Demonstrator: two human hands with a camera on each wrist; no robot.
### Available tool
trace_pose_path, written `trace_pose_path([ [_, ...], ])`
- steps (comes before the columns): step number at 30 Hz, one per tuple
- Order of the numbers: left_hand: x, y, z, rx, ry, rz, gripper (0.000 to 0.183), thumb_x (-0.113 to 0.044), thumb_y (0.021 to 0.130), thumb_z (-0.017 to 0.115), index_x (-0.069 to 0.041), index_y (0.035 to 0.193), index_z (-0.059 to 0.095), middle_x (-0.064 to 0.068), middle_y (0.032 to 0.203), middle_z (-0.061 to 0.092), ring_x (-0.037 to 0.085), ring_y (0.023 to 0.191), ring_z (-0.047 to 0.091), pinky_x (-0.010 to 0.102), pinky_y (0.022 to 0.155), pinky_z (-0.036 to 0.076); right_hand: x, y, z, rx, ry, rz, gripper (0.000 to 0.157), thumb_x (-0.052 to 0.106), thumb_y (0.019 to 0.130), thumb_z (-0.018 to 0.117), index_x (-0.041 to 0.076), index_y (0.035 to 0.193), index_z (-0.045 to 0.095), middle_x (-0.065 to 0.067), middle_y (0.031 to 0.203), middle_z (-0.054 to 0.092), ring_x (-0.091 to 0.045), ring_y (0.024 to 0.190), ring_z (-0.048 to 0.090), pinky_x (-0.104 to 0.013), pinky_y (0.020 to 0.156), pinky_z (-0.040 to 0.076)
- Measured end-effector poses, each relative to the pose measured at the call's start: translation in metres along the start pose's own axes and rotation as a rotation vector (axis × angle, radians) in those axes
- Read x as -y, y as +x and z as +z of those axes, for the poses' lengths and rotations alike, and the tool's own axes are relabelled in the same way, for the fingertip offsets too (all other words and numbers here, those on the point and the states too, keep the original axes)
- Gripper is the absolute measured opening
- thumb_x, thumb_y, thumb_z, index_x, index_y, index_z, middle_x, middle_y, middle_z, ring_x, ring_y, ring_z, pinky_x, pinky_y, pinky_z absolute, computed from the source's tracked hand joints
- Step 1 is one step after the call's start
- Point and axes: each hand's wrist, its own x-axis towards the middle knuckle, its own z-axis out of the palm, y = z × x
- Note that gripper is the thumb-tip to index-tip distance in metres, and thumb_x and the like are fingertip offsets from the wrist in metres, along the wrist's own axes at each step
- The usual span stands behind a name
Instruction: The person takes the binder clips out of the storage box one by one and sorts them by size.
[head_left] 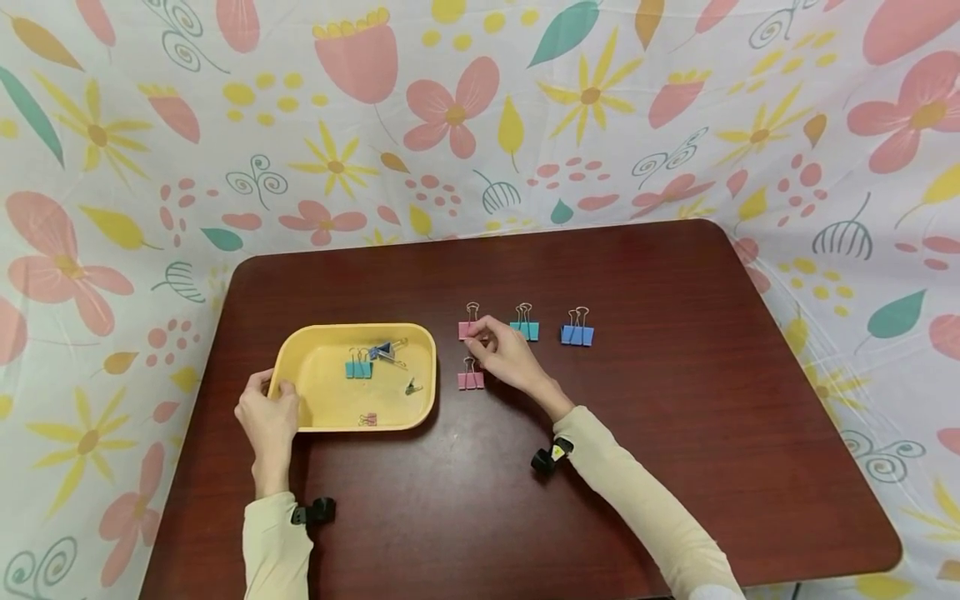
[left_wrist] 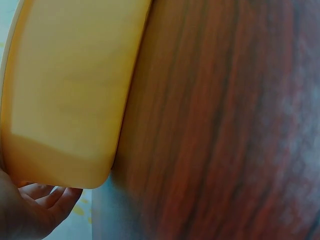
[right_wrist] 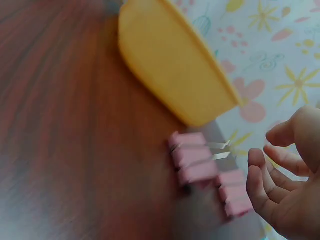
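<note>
My left hand [head_left: 268,417] grips the left rim of a yellow plastic tray [head_left: 322,400], thumb inside and fingers beneath the outer edge. Inside it lie a teal binder clip [head_left: 358,369], dark blue clip pieces [head_left: 382,352], a small dark clip [head_left: 412,387] and a small pink clip [head_left: 370,419]. Over the table, my right hand [head_left: 512,358] hovers beside two pink binder clips, one behind [head_left: 465,331] and one in front [head_left: 471,381]. Its fingers are loosely bent, with a gap to the thumb and nothing between them in the right wrist view.
Right of the pink clips, a teal binder clip [head_left: 529,332] and a blue binder clip [head_left: 577,336] stand in the back row, handles up. All rest on a dark brown wooden table [head_left: 675,400]. A flower-patterned cloth [head_left: 457,192] hangs around its back and sides.
</note>
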Motion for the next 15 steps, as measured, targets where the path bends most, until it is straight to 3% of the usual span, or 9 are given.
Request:
trace_pose_path([
  [7,0.002,-0.001,-0.001,0.004,-0.013,-0.01,0.035,-0.011,0.093,0.055,0.005,0.122,0.066,0.032,0.117,0.067,0.049,0.116,0.053,0.057,0.102,0.04,0.032,0.019,0.011,-0.017,0.024,-0.059,0.01,0.016,0.094,0.066,0.012,0.103,0.068,-0.005,0.085,0.068,-0.019,0.076,0.062,-0.024,0.07,0.048],
  [15,0.0,0.0,0.0,0.001,-0.015,0.006,0.035,-0.01,0.093,0.054,0.004,0.122,0.066,0.032,0.116,0.067,0.049,0.111,0.056,0.057,0.095,0.045,0.059,0.034,0.031,0.065,0.064,-0.097,0.009,0.012,0.096,0.064,0.009,0.103,0.068,-0.007,0.094,0.072,-0.014,0.081,0.066,-0.023,0.073,0.052],
])
